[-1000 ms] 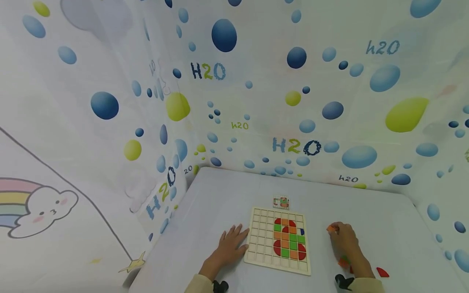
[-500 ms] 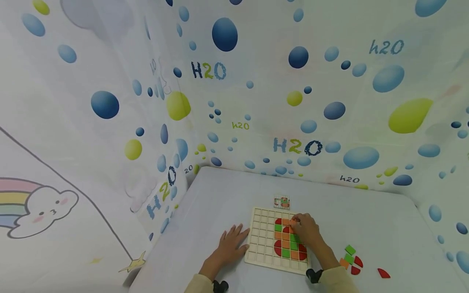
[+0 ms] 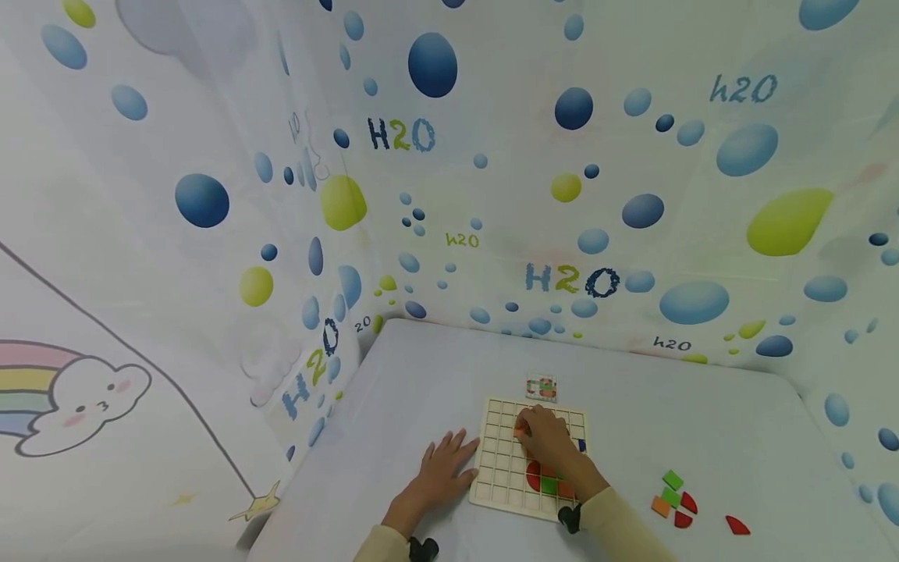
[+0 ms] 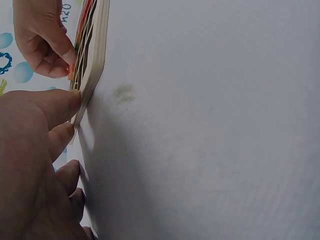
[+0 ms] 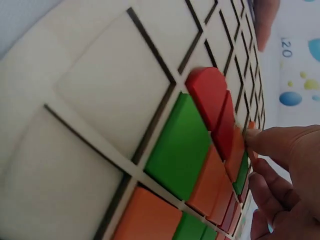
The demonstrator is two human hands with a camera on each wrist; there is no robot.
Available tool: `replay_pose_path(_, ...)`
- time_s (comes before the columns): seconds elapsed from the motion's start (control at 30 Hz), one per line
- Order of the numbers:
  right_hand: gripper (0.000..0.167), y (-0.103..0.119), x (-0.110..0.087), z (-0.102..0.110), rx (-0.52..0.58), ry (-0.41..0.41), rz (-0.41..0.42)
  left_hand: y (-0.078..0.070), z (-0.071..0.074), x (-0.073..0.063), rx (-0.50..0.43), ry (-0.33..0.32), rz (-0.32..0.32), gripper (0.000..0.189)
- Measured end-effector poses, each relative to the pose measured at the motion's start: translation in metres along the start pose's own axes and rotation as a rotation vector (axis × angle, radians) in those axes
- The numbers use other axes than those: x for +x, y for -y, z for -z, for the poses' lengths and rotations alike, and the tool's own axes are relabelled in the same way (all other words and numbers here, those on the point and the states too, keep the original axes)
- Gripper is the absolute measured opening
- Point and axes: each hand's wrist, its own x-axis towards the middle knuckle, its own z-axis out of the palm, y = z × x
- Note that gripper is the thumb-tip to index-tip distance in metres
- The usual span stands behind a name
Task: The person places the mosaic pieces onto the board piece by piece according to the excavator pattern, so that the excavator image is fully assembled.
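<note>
A wooden grid board point(image 3: 495, 485) lies on the white table. Red, orange and green tiles fill part of its grid, such as a green square tile point(image 5: 179, 150) in the right wrist view. My right hand point(image 3: 551, 441) reaches across the board and covers much of the pattern. Between thumb and fingertips it pinches an orange tile point(image 3: 519, 433) low over the grid; whether the tile touches the board I cannot tell. My left hand point(image 3: 442, 472) rests palm down, fingers spread, with its thumb and index finger at the board's left edge.
Behind the board lies a small pattern card point(image 3: 541, 388). To the right are loose tiles: two green squares point(image 3: 673, 479), an orange square point(image 3: 661, 507) and red quarter-round tiles point(image 3: 737, 525). Printed curtains point(image 3: 492, 203) stand behind and left of the table.
Carrying the orange tile, my right hand has come from the table's right side onto the board, then farther left across it. My left hand has stayed in place.
</note>
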Motion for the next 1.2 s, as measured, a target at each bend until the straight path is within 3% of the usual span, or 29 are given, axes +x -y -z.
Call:
replay_pose_path(0.33, 0.013, 0.01, -0.004, 0.013, -0.06, 0.025, 0.06, 0.007, -0.01, 0.002, -0.024, -0.025, -0.013, 0.059)
replay_pose_path(0.8, 0.013, 0.007, -0.006, 0.008, -0.093, -0.001, 0.131, 0.0, 0.001, -0.001, -0.007, -0.005, 0.01, 0.059)
replay_pose_path(0.97, 0.011, 0.006, -0.009, 0.009, -0.086, -0.008, 0.096, 0.001, -0.002, 0.0, -0.038, -0.005, 0.005, 0.059)
replay_pose_path(1.2, 0.011, -0.011, -0.025, 0.027, -0.006, -0.008, -0.04, 0.001, -0.001, -0.001, -0.019, -0.005, 0.0, 0.059)
